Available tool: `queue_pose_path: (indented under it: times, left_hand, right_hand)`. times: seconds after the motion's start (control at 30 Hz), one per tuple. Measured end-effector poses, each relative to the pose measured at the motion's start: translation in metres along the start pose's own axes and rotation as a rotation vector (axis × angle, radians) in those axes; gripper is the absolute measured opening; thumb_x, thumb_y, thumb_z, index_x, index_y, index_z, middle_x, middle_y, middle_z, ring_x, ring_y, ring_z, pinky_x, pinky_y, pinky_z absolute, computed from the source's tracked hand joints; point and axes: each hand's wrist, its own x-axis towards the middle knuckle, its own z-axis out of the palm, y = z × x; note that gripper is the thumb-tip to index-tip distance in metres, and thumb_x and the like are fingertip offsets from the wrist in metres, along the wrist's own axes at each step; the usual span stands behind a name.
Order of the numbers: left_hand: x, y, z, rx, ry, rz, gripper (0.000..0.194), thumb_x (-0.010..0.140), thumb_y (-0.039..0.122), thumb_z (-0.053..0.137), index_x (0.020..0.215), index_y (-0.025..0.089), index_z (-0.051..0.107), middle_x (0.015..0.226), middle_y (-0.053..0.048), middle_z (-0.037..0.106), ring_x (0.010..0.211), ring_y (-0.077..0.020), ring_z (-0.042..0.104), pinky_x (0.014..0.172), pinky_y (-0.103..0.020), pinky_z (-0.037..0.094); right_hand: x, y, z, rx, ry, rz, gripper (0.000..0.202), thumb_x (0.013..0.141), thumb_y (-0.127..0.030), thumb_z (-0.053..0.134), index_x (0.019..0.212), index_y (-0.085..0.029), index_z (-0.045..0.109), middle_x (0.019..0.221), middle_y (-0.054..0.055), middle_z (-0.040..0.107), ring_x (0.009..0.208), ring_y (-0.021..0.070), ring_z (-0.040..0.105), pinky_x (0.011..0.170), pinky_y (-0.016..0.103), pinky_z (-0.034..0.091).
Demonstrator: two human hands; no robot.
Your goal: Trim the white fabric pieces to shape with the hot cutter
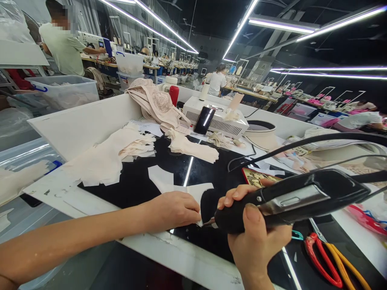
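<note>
A left hand (175,209) pinches a piece of white fabric (193,193) on the black tabletop (219,169) as a right hand (254,237) grips a black handheld tool (287,199), its tip at the fabric's edge

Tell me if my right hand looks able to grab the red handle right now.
Probably not as things stand: your right hand is wrapped around the black tool. The red handle itself lies nearby, with nothing seen on top.

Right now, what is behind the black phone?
Behind the black phone stands a white box, its vent slots showing on both sides. The patch of its front directly behind the phone is covered and cannot be seen.
</note>
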Motion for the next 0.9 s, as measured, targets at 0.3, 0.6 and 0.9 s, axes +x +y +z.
queue_pose_path:
  times: [0.3, 0.6, 0.9]
  left_hand:
    - [-0.0085, -0.0075, 0.0015, 0.04, -0.015, 0.093, 0.012, 0.108, 0.021, 0.063, 0.116, 0.017, 0.072, 0.11, -0.008, 0.075, 0.105, -0.021, 0.071, 0.098, -0.029, 0.055]
    - [-0.0101, -0.0079, 0.002, 0.068, -0.029, 0.101, 0.02, 0.112, 0.024, 0.055, 0.118, 0.015, 0.072, 0.112, -0.007, 0.075, 0.108, -0.021, 0.069, 0.099, -0.03, 0.055]
    - [-0.0093, -0.0071, 0.0017, 0.08, -0.03, 0.11, 0.015, 0.11, 0.021, 0.059, 0.116, 0.015, 0.071, 0.109, -0.006, 0.074, 0.104, -0.0207, 0.069, 0.096, -0.03, 0.056]
  right_hand:
    - [0.001, 0.0002, -0.0003, -0.003, 0.005, 0.003, 0.042, 0.087, -0.031, 0.083, 0.12, -0.027, 0.059, 0.079, -0.005, 0.065, 0.061, 0.0154, 0.065, 0.053, 0.031, 0.059]
    - [0.0015, 0.0005, 0.0009, 0.032, 0.005, 0.001, 0.04, 0.087, -0.028, 0.083, 0.12, -0.027, 0.061, 0.079, -0.005, 0.067, 0.062, 0.0152, 0.065, 0.054, 0.03, 0.06]
    - [0.0032, -0.0012, 0.0016, 0.032, 0.026, -0.005, 0.04, 0.086, -0.027, 0.083, 0.12, -0.026, 0.061, 0.078, -0.004, 0.068, 0.06, 0.0153, 0.065, 0.053, 0.031, 0.06]
